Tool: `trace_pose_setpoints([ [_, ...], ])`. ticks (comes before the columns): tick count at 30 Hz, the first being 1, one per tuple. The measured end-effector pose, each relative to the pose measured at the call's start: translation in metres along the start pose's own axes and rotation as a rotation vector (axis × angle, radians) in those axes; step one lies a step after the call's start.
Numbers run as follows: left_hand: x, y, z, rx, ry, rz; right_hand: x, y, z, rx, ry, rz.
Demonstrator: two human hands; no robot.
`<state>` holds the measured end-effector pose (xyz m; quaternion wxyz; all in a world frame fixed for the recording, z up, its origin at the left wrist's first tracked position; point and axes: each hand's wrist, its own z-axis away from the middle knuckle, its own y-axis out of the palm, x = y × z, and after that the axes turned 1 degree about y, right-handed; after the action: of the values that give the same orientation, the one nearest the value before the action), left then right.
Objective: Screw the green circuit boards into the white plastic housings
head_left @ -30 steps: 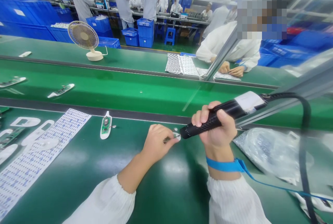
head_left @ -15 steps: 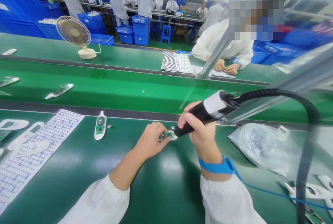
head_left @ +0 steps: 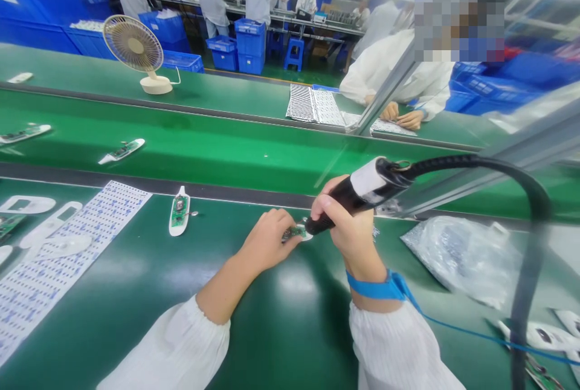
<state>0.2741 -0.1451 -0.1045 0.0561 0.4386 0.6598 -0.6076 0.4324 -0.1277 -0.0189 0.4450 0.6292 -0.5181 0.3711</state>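
Observation:
My left hand (head_left: 268,240) is closed around a small white plastic housing with a green circuit board (head_left: 299,231), pinning it on the green table. My right hand (head_left: 351,230) grips a black electric screwdriver (head_left: 368,187), tilted, with a thick cord at its back end. Its front end meets the right end of the held housing; the tip itself is hidden. A blue wrist strap (head_left: 374,286) circles my right wrist. To the left lies another white housing with a circuit board (head_left: 179,213), a small round part on a wire sticking out beside it.
Beyond the table runs a green conveyor belt (head_left: 217,154) carrying housings (head_left: 122,151). A printed sheet (head_left: 104,221) and white covers lie left. A clear plastic bag (head_left: 462,257) and more housings lie right. A metal post (head_left: 394,87) slants upward; a co-worker's hands (head_left: 403,117) work across.
The housings on the belt have moved to the right. My view has shifted slightly. Both hands keep their hold, with the screwdriver still against the housing.

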Motion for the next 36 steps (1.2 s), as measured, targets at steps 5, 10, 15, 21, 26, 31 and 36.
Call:
trace_pose_setpoints([
  [5, 0.001, 0.0, 0.0, 0.007, -0.002, 0.015, 0.003, 0.001, -0.001, 0.029, 0.054, 0.091],
  [10, 0.0, 0.001, 0.0, 0.004, -0.01, 0.009, 0.001, -0.003, -0.001, 0.068, 0.064, 0.093],
  [15, 0.001, 0.001, -0.001, -0.001, 0.0, 0.005, 0.001, -0.003, -0.002, 0.082, 0.103, 0.101],
  [21, 0.001, -0.001, 0.0, -0.011, 0.006, -0.016, 0.002, -0.003, -0.004, 0.108, 0.145, 0.048],
  [26, 0.004, 0.001, 0.001, -0.024, 0.017, -0.043, 0.019, -0.042, -0.015, -0.137, -0.06, -0.153],
  [31, 0.026, -0.004, -0.055, -0.101, 0.008, -0.119, 0.034, -0.107, -0.02, -0.429, -0.135, -0.028],
  [36, 0.063, -0.013, -0.172, -0.135, -0.178, -0.216, 0.026, -0.13, -0.018, -0.427, 0.042, 0.022],
])
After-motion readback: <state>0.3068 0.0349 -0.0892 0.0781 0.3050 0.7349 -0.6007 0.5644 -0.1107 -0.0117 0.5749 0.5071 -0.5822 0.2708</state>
